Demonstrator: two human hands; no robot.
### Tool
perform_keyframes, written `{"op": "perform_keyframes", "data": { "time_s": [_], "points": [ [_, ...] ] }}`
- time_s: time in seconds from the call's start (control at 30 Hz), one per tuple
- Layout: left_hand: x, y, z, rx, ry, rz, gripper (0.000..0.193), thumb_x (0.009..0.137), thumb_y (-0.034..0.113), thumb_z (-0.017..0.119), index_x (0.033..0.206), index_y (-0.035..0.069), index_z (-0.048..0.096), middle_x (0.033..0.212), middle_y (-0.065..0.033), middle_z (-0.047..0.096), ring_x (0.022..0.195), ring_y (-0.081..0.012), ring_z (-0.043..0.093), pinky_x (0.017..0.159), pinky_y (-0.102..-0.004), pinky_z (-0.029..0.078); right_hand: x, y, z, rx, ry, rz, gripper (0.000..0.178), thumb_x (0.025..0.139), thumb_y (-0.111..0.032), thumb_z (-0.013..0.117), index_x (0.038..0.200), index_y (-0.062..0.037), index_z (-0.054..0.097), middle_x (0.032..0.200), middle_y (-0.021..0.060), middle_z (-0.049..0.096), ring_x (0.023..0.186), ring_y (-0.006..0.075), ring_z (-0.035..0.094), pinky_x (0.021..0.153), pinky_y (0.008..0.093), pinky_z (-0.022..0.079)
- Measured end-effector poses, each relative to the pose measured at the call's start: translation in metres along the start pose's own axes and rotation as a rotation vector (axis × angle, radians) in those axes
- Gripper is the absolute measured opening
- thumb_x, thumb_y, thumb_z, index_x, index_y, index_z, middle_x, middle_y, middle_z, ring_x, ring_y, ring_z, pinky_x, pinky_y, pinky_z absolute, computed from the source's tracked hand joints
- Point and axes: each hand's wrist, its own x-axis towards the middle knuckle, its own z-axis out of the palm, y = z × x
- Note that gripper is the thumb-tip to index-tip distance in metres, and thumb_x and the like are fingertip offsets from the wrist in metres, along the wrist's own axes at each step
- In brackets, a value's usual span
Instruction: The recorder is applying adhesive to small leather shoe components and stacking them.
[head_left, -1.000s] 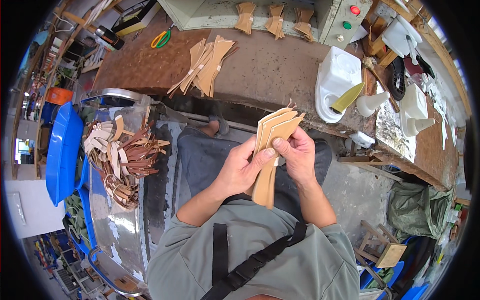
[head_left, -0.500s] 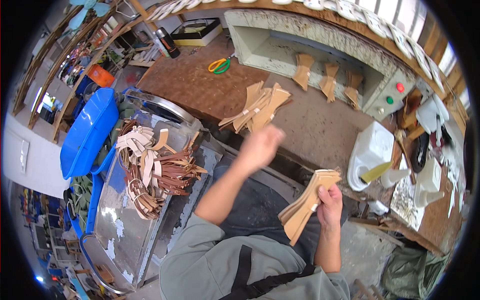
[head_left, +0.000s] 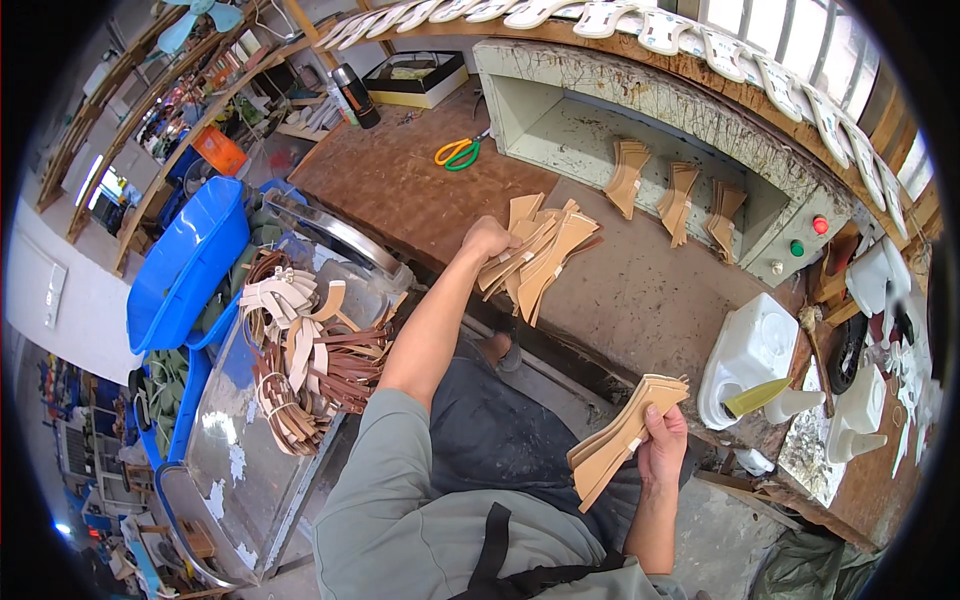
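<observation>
My right hand (head_left: 662, 440) grips a fanned stack of tan leather pieces (head_left: 615, 432), wide at the ends and narrow in the middle, above my lap. The thumb lies on top; the other fingers are mostly hidden beneath. On the bench, a loose pile of similar tan pieces (head_left: 550, 258) lies near the front edge. My left hand (head_left: 488, 240) reaches to the left side of that pile, its fingers closed at the edge of a piece. Three more bundles of such pieces, one of them a bundle (head_left: 627, 178) at the left, lean in the pale metal box.
The pale metal box (head_left: 560, 110) with red and green buttons stands at the bench's back. Scissors (head_left: 460, 152) and a black flask (head_left: 356, 95) lie farther left. White plastic containers (head_left: 748, 350) stand right. Leather straps (head_left: 320, 350) cover a metal cart beside blue baskets (head_left: 190, 270).
My left hand has moved forward and left, onto the pile on the bench. My right hand still holds its stack, slightly lower in the picture. The view has shifted a little.
</observation>
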Motion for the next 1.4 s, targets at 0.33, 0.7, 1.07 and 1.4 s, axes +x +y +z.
{"op": "perform_keyframes", "data": {
  "time_s": [0.33,0.7,1.07,1.4],
  "points": [
    [-0.037,-0.001,-0.004,0.215,0.03,0.102,0.049,0.069,0.039,0.07,0.093,-0.003,0.066,0.093,-0.0237,0.064,0.087,-0.0318,0.063,0.077,-0.0377,0.047,-0.008,-0.007,-0.007,0.026,0.051,0.006,0.022,0.084,-0.013,0.064,0.103,-0.0017,0.059,0.092,0.0019,0.064,0.076,0.007,0.058,0.067,0.0197,0.045],
    [-0.035,-0.015,-0.014,-0.074,0.348,0.173,0.022,0.071,0.016,0.066,0.082,-0.001,0.059,0.076,-0.0122,0.063,0.073,-0.018,0.06,0.067,-0.0315,0.046,-0.008,-0.01,-0.011,0.033,0.047,0.004,0.022,0.084,-0.013,0.064,0.103,-0.0018,0.059,0.093,0.0016,0.064,0.077,0.007,0.058,0.069,0.0199,0.045],
    [-0.125,0.024,-0.036,-1.047,-0.211,0.573,0.017,0.088,0.01,0.055,0.102,0.002,0.055,0.092,-0.0046,0.06,0.081,-0.0108,0.058,0.074,-0.0265,0.048,-0.019,-0.015,-0.014,0.067,-0.009,-0.017,0.025,0.084,-0.013,0.063,0.106,-0.001,0.058,0.096,0.0027,0.063,0.082,0.0092,0.059,0.074,0.0228,0.046],
    [-0.256,0.053,0.085,-1.31,-0.734,0.482,0.037,0.085,0.015,0.056,0.117,0.0,0.045,0.095,-0.0117,0.059,0.084,-0.0225,0.063,0.077,-0.0316,0.051,-0.039,-0.05,0.047,0.113,-0.227,0.038,0.03,0.085,-0.015,0.062,0.11,0.0011,0.055,0.096,0.0032,0.062,0.085,0.0103,0.058,0.075,0.0244,0.046]
  ]
}}
